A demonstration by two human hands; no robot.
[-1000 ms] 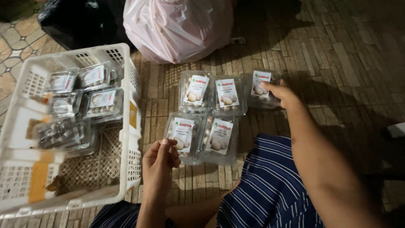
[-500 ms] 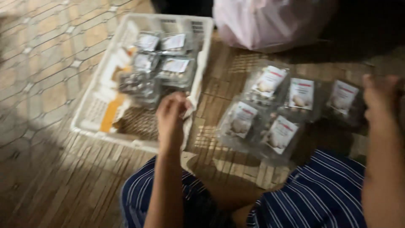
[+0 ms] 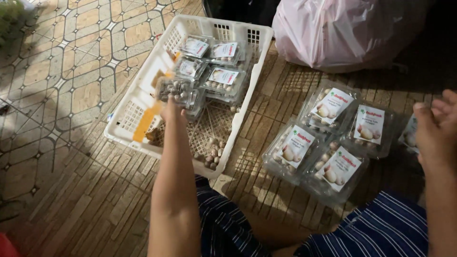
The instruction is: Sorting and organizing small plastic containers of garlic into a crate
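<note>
I am sitting on a woven mat (image 3: 285,95) in my blue striped clothes (image 3: 376,228). My left hand (image 3: 172,108) reaches into a white plastic basket (image 3: 143,102). It is on a clear box (image 3: 180,93) full of small round brown things. This box has no sticker on top. My fingers seem to close on its near edge, but I cannot tell how tight the grip is, because my hand hides that part.

More clear boxes (image 3: 216,64) with white stickers sit in the far part of the basket, close together. Some loose little round things (image 3: 212,152) lie on the basket floor near me, right beside my arm.

My right hand (image 3: 435,133) is off to the side, at the edge of the view. Its fingers are bent and spread a bit, and it holds nothing that I can see. It is just beside a box (image 3: 408,133) that I can only see a small bit of.

Between my two hands, four more clear boxes (image 3: 328,143) with stickers lie on the mat in a bunch, touching each other. There are pale round things inside them. A big pink plastic bag (image 3: 333,28) sits behind them.
</note>
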